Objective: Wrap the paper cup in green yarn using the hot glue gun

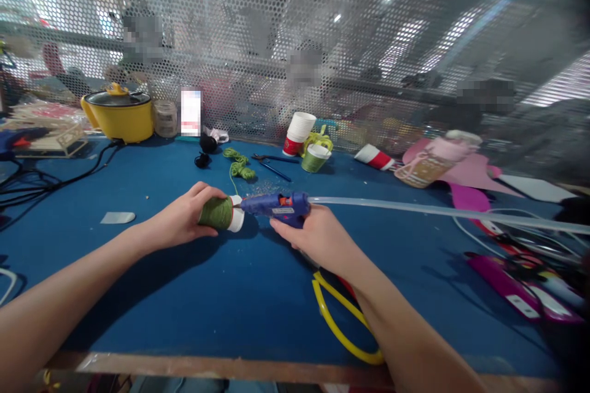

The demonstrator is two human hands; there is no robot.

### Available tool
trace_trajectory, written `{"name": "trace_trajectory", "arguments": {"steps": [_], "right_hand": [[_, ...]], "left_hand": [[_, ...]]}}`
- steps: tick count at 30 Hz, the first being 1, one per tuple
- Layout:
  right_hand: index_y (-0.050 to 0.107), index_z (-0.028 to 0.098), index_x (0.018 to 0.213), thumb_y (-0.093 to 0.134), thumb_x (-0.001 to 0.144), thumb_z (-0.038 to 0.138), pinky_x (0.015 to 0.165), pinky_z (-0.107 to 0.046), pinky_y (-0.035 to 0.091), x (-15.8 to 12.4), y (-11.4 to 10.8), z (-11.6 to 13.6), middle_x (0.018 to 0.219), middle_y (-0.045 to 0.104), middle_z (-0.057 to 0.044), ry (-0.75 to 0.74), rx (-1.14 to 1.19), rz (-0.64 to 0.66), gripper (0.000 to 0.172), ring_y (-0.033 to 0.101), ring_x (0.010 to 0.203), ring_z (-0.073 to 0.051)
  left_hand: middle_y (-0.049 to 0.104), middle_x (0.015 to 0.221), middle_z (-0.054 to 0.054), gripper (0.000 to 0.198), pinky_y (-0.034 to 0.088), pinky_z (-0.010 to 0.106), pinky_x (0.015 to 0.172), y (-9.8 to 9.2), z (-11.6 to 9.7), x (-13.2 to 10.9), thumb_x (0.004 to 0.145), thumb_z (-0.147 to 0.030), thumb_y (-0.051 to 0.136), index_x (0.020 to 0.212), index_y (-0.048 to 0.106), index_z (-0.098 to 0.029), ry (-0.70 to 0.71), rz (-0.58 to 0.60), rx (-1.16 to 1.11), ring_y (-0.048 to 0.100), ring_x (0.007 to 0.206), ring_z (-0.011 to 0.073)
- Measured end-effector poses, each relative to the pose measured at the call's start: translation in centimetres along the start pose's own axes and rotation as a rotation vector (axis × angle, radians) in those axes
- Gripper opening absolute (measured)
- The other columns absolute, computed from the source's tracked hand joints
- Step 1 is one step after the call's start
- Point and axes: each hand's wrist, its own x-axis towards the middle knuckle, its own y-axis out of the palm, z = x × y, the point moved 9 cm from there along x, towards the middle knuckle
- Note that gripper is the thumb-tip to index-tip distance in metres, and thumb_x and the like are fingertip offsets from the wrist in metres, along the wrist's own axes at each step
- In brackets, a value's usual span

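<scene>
My left hand (184,218) is closed round a paper cup (222,214) lying on its side, most of it wrapped in green cord, its white rim end pointing right. My right hand (318,238) grips a blue hot glue gun (279,204). The gun's nozzle touches the cup's white end. A long clear glue stick (415,209) juts out of the back of the gun to the right. Both hands hover just above the blue table top (221,295). A loose bundle of green cord (239,166) lies behind the cup.
A yellow pot (120,113) and a jar (165,118) stand back left. A stack of white cups (298,132), a green-wrapped cup (315,158) and scissors (271,161) sit behind. A yellow cable (338,325) loops under my right arm. Pink sheets (465,175) and cables crowd the right. People sit beyond the mesh screen.
</scene>
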Motion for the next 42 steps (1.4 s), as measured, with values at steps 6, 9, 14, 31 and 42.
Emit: {"name": "trace_trajectory", "arguments": {"steps": [6,9,14,31,42], "right_hand": [[0.052,0.02,0.052,0.056,0.069,0.029,0.05,-0.026,0.038,-0.2,0.2,0.3,0.048,0.054,0.001,-0.011,-0.047,0.031,0.02,0.052,0.052,-0.015],[0.052,0.02,0.053,0.056,0.07,0.029,0.05,-0.025,0.038,-0.2,0.3,0.4,0.047,0.054,0.001,-0.01,-0.05,0.037,0.019,0.052,0.052,-0.015],[0.049,0.019,0.053,0.058,0.069,0.031,0.043,-0.024,0.037,0.0,0.3,-0.9,0.042,0.05,0.002,0.116,0.027,0.035,0.022,0.048,0.04,-0.011],[0.047,0.018,0.048,0.055,0.077,0.035,0.046,-0.025,0.037,7.5,-0.3,-11.8,0.044,0.049,-0.002,0.373,-0.028,-0.099,0.034,0.05,0.044,-0.013],[0.055,0.015,0.062,0.049,0.08,0.038,0.046,-0.021,0.033,2.9,5.9,-1.8,0.057,0.053,0.0,0.185,0.512,0.331,0.03,0.044,0.05,-0.008]], "left_hand": [[0.046,0.105,0.007,0.047,0.044,0.037,0.08,-0.1,0.3,0.1,0.07,-0.026,0.063,0.111,0.041,-0.019,-0.045,-0.006,-0.01,0.052,0.094,0.023],[0.046,0.104,0.007,0.046,0.044,0.037,0.08,-0.2,0.4,0.1,0.07,-0.027,0.063,0.11,0.041,-0.02,-0.049,-0.007,-0.001,0.051,0.094,0.0225],[0.045,0.104,0.007,0.046,0.044,0.037,0.081,-0.1,0.2,0.0,0.071,-0.025,0.063,0.11,0.04,-0.02,-0.03,-0.003,0.001,0.051,0.094,0.0217],[0.04,0.113,0.008,0.048,0.044,0.038,0.087,1.4,-2.5,-0.5,0.072,-0.019,0.061,0.113,0.038,-0.024,0.13,-0.051,-0.004,0.047,0.104,0.0228],[0.042,0.113,0.011,0.05,0.042,0.04,0.089,1.9,-2.1,-0.3,0.072,-0.021,0.062,0.116,0.037,-0.021,0.107,-0.105,0.008,0.046,0.106,0.0237]]}}
